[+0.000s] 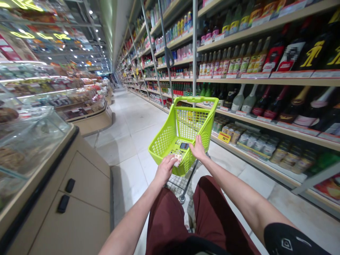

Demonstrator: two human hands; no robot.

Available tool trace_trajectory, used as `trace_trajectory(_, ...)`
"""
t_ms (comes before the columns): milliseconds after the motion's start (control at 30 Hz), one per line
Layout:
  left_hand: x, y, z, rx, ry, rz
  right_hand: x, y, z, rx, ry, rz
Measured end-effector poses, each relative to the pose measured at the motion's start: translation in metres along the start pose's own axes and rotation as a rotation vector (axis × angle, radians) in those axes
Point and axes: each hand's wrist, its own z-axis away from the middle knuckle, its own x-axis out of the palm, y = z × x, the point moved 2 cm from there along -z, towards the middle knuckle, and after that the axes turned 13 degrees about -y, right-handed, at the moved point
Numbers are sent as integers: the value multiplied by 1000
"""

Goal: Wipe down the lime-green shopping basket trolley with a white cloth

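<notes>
Green basket cart point(183, 170) mid-view, dark rectangular object point(184, 145) on its floor. Left hand point(165, 170) at basket's seven o'clock — fingertips pinching a crumpled pale item point(177, 160). Right hand point(198, 148) at four o'clock, touching the rim, thumb and forefinger parted — other fingers partly hidden, cannot tell grip. Bottle shelves point(239, 81) toward two o'clock.

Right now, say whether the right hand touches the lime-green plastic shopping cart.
Touching: the head view shows the right hand curled over the side of the lime-green plastic cart.
</notes>
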Motion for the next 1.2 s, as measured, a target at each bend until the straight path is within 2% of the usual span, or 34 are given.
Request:
trace_trajectory(100,5,4,-4,81,-20,-35,-9,4,-4,40,-7,13)
trace_trajectory(167,2,-5,-3,110,-48,-76,-15,5,-1,56,-15,46)
trace_trajectory(233,-4,-23,2,55,-54,-114,-17,4,6,28,-32,70)
trace_trajectory(300,-10,-42,8,-60,-32,-137,-15,3,17,-22,-55,56)
trace_trajectory(367,-12,-51,10,-145,-6,-135,-10,2,28,-59,-68,-4)
trace_trajectory(467,0,-34,0,-135,24,-83,-3,1,37,-68,-66,-110)
trace_trajectory(600,25,12,-24,46,20,14,0,0,36,-28,-62,-152)
trace_trajectory(667,29,18,-27,99,14,24,-1,1,34,-13,-54,-147)
trace_trajectory(767,19,-7,-16,25,30,-7,-1,5,29,-14,-39,-150)
trace_trajectory(867,2,-43,-1,-175,59,-49,0,7,26,-11,-18,-176)
trace_trajectory(933,-1,-51,0,-277,74,-60,3,8,24,3,-4,-197)
trace_trajectory(967,2,-48,-4,-295,76,-57,4,7,23,10,0,-206)
trace_trajectory(1033,13,-28,-18,-257,65,-31,6,7,20,16,6,-222)
trace_trajectory(1133,36,13,-42,-75,25,29,7,8,16,9,3,-236)
trace_trajectory(1200,44,26,-50,10,6,48,6,11,13,-9,-9,-236)
